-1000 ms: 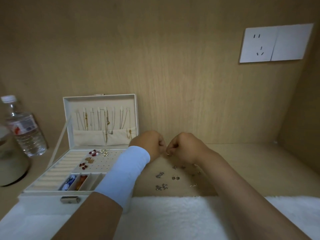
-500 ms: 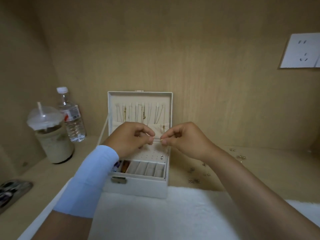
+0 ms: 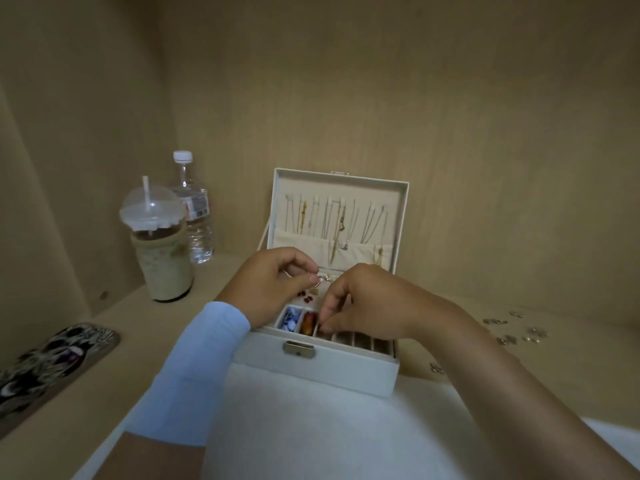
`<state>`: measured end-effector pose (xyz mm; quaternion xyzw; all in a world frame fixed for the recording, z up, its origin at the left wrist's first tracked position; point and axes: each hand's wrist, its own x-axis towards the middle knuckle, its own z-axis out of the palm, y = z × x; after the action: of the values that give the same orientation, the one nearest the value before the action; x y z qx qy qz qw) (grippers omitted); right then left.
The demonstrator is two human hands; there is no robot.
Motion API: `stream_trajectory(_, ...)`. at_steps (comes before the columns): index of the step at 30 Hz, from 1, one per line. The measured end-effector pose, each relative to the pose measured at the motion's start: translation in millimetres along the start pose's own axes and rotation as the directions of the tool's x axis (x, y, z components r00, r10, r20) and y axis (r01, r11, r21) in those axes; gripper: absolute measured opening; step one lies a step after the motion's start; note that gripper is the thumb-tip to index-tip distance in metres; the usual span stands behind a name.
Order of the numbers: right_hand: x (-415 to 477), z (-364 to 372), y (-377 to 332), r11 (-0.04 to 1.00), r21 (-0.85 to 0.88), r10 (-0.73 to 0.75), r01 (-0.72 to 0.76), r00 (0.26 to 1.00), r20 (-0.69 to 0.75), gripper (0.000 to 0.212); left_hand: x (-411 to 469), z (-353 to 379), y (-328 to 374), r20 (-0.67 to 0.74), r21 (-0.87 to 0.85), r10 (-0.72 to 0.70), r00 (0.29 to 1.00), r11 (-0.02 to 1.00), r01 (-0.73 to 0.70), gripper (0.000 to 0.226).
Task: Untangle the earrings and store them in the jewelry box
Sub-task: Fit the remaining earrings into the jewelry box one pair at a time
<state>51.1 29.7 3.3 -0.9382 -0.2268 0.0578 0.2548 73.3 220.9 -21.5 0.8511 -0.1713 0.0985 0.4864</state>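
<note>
Left grip (image 3: 273, 282) pinched a tiny earring (image 3: 316, 280) above the jewelry box (image 3: 346, 372); right grip (image 3: 370, 303) curled — contents unclear. A slip could drop it among the wrong compartments.

Over the open jewelry box (image 3: 332, 370), the left hand (image 3: 273, 284) pinches a small gold earring (image 3: 316, 280), while the right hand (image 3: 370, 303) curls its fingertips (image 3: 325, 328) down at the front compartments. Loose earrings (image 3: 535, 332) lie scattered toward the desk's (image 3: 571, 362) right edge.

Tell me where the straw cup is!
In the head view, the straw cup stands at the left, in front of the water bottle, left of the jewelry box.
</note>
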Motion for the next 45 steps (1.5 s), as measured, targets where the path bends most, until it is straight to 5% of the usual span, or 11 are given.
stream_trajectory(6,-3,-2,4,0.995,0.097,-0.017,0.009,0.996,0.086,0.010,1,-1,-5,0.037,-0.011,0.015,0.999,1.000,-0.015,0.009)
stream_trajectory(11,-1,-9,8,0.949,0.316,0.047,0.023,0.976,-0.212,0.008,-3,4,-1,0.065,-0.067,0.013,0.998,0.998,-0.008,0.008)
stream_trajectory(17,-1,-5,11,0.881,0.474,0.118,-0.001,0.969,-0.218,0.014,-5,9,1,0.083,-0.102,-0.023,0.996,0.994,0.031,0.006)
stream_trajectory(27,3,9,17,0.992,0.125,0.037,-0.033,0.999,-0.030,0.005,-10,5,-4,0.138,0.346,0.061,0.988,0.932,-0.106,0.013)
stream_trajectory(37,-24,-30,47,0.989,0.148,0.045,-0.016,0.980,-0.192,0.008,-9,22,12,0.107,0.376,0.113,0.988,0.915,-0.146,0.011)
stream_trajectory(45,-78,-47,113,0.973,0.008,0.230,-0.230,0.971,-0.066,0.018,6,91,77,0.330,0.392,0.119,0.937,0.885,-0.250,0.012)
